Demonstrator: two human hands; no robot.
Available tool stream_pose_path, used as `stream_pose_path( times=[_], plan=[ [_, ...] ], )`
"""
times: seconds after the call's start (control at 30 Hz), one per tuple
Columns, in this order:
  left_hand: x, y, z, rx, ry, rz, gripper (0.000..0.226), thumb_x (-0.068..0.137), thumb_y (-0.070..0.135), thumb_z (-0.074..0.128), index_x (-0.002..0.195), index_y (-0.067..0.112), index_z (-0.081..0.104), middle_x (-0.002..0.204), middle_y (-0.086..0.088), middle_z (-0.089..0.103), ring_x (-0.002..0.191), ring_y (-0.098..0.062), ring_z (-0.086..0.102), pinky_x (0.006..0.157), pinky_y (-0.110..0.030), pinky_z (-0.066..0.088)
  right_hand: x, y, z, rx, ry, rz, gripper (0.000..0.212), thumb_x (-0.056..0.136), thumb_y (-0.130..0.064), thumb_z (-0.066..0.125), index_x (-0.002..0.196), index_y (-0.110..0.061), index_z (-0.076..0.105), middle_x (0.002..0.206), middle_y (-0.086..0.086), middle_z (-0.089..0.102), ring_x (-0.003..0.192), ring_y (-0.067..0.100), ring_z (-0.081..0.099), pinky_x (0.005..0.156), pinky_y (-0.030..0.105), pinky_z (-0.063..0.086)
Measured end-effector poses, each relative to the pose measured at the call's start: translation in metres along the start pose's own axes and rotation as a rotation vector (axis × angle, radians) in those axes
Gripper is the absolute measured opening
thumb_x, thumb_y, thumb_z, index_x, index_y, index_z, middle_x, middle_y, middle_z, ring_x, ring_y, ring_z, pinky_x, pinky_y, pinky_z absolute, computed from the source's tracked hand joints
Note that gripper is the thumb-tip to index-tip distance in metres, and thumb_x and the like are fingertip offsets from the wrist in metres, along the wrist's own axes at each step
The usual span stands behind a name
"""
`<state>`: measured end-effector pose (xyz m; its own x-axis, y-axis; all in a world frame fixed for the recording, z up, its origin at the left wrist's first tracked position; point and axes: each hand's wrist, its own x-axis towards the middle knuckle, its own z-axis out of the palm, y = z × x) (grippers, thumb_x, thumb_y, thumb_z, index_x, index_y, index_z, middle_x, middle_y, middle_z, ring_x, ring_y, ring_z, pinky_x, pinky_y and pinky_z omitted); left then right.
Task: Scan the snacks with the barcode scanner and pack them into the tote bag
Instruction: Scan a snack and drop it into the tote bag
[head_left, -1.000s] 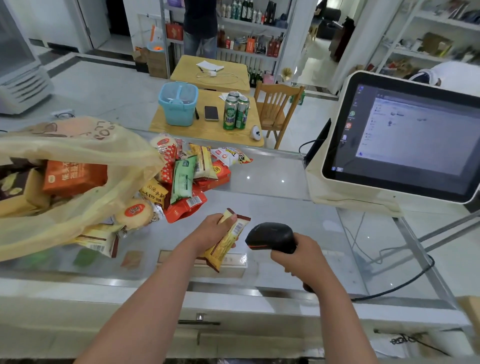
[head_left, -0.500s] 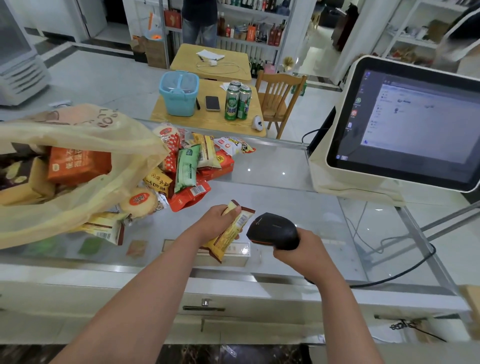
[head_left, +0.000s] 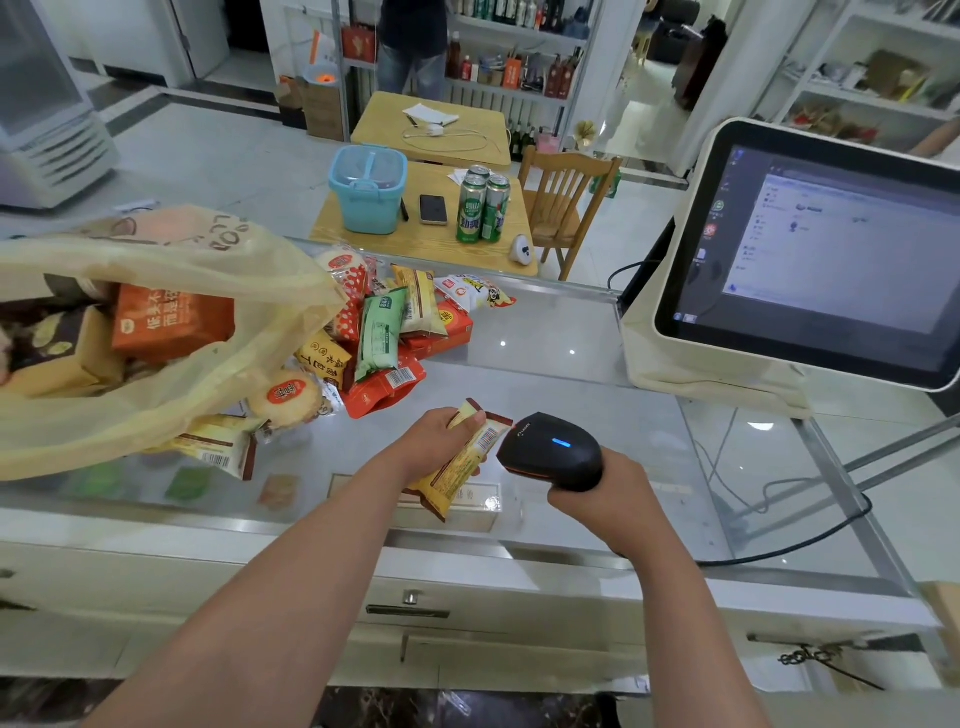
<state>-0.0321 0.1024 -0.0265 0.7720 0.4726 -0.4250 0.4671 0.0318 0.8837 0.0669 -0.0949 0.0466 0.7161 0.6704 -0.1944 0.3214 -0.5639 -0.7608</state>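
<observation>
Snack bar (head_left: 464, 457): yellow wrapper, brown ends, barcode facing up; tilted, gripped in left hand (head_left: 434, 441) above the bench (head_left: 550, 338).
Scanner (head_left: 553, 449): black, blue light lit, nose just beside the bar's barcode; held in right hand (head_left: 605, 501).
Bag (head_left: 218, 260): translucent yellow, on its side at bench left, mouth open; orange box (head_left: 171, 322) inside.
Loose snacks (head_left: 387, 338): mixed packets heaped at the bag's mouth.

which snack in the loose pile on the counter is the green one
The long green packet mid-pile, just left of the yellow packet. The other loose snacks there are red, orange, yellow or white.
</observation>
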Motion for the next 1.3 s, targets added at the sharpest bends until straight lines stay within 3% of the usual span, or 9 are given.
stream_pose_path(
  times=[0.5, 0.67, 0.87, 0.93, 1.0, 1.07, 1.13, 1.2, 1.3],
  plan=[
    [-0.013, 0.006, 0.003, -0.036, 0.034, -0.02, 0.04, 0.098, 0.051, 0.04, 0.117, 0.02, 0.057, 0.097, -0.001, 0.072, 0.078, -0.016, 0.073, 0.068, -0.028, 0.058, 0.007, 0.004, 0.003, -0.068, -0.029, -0.016, 0.011, 0.073, -0.01, 0.065, 0.077, -0.014, 0.056, 0.067, -0.004, 0.056, 0.058, 0.008, 0.048, 0.051, 0.016, 0.037],
    [-0.036, 0.005, 0.016, -0.252, 0.159, -0.032, 0.038, 0.1, 0.047, 0.039, 0.108, 0.016, 0.059, 0.094, -0.009, 0.073, 0.076, -0.021, 0.072, 0.067, -0.029, 0.057, 0.016, 0.012, 0.012, 0.029, -0.081, -0.008, 0.028, 0.075, -0.014, 0.068, 0.1, -0.023, 0.057, 0.091, -0.007, 0.062, 0.083, 0.007, 0.058, 0.062, 0.016, 0.042],
    [-0.061, 0.022, 0.01, -0.305, 0.324, 0.098, 0.03, 0.1, 0.036, 0.045, 0.105, 0.011, 0.06, 0.086, -0.013, 0.072, 0.072, -0.024, 0.071, 0.069, -0.035, 0.06, 0.038, 0.02, 0.032, 0.062, -0.055, -0.015, 0.026, 0.078, -0.008, 0.068, 0.095, -0.02, 0.052, 0.091, 0.002, 0.062, 0.077, 0.009, 0.055, 0.061, 0.018, 0.041],
    [-0.07, 0.031, 0.004, -0.342, 0.454, 0.121, 0.027, 0.1, 0.035, 0.045, 0.103, 0.013, 0.061, 0.085, -0.012, 0.073, 0.069, -0.021, 0.071, 0.065, -0.032, 0.059, 0.044, 0.02, 0.04, 0.041, -0.04, 0.044, 0.038, 0.077, -0.01, 0.07, 0.113, -0.015, 0.057, 0.105, 0.008, 0.064, 0.09, 0.017, 0.059, 0.074, 0.03, 0.05],
    [-0.078, 0.038, -0.005, -0.411, 0.575, 0.116, 0.032, 0.1, 0.038, 0.045, 0.112, 0.013, 0.061, 0.09, -0.012, 0.074, 0.07, -0.02, 0.071, 0.06, -0.026, 0.056, 0.045, 0.013, 0.05, -0.074, 0.112, 0.039, 0.066, 0.076, -0.017, 0.074, 0.136, -0.011, 0.047, 0.126, 0.016, 0.056, 0.116, 0.031, 0.049, 0.097, 0.044, 0.041],
    [-0.088, 0.044, -0.015, -0.437, 0.648, 0.106, 0.042, 0.097, 0.046, 0.046, 0.124, 0.015, 0.058, 0.104, -0.004, 0.073, 0.085, -0.017, 0.071, 0.072, -0.027, 0.056, 0.035, -0.01, 0.06, -0.076, 0.311, -0.105, 0.063, 0.078, -0.021, 0.073, 0.135, -0.01, 0.048, 0.13, 0.018, 0.052, 0.123, 0.035, 0.041, 0.102, 0.047, 0.034],
    [-0.098, 0.046, -0.024, -0.42, 0.722, 0.096, 0.044, 0.095, 0.053, 0.048, 0.13, 0.027, 0.052, 0.116, 0.018, 0.055, 0.105, -0.004, 0.059, 0.088, -0.022, 0.045, 0.019, -0.042, 0.074, 0.153, 0.203, -0.219, 0.05, 0.084, -0.026, 0.069, 0.13, -0.016, 0.051, 0.116, 0.008, 0.059, 0.112, 0.025, 0.051, 0.095, 0.04, 0.041],
    [-0.111, 0.048, -0.033, -0.402, 0.742, 0.12, 0.016, 0.096, 0.048, 0.049, 0.108, 0.04, 0.056, 0.101, 0.03, 0.053, 0.093, 0.011, 0.056, 0.079, -0.011, 0.041, 0.001, -0.075, 0.096, 0.406, -0.126, -0.191, 0.043, 0.087, -0.03, 0.067, 0.127, -0.028, 0.052, 0.104, -0.005, 0.064, 0.096, 0.014, 0.061, 0.081, 0.029, 0.05],
    [-0.13, 0.046, -0.054, -0.354, 0.738, 0.207, 0.014, 0.096, 0.04, 0.053, 0.093, 0.032, 0.063, 0.084, 0.018, 0.07, 0.08, -0.001, 0.066, 0.069, -0.014, 0.049, -0.013, -0.11, 0.134, 0.53, -0.334, -0.197, 0.025, 0.088, -0.027, 0.065, 0.112, -0.032, 0.061, 0.084, -0.008, 0.071, 0.08, 0.01, 0.068, 0.072, 0.032, 0.058]
  ],
)
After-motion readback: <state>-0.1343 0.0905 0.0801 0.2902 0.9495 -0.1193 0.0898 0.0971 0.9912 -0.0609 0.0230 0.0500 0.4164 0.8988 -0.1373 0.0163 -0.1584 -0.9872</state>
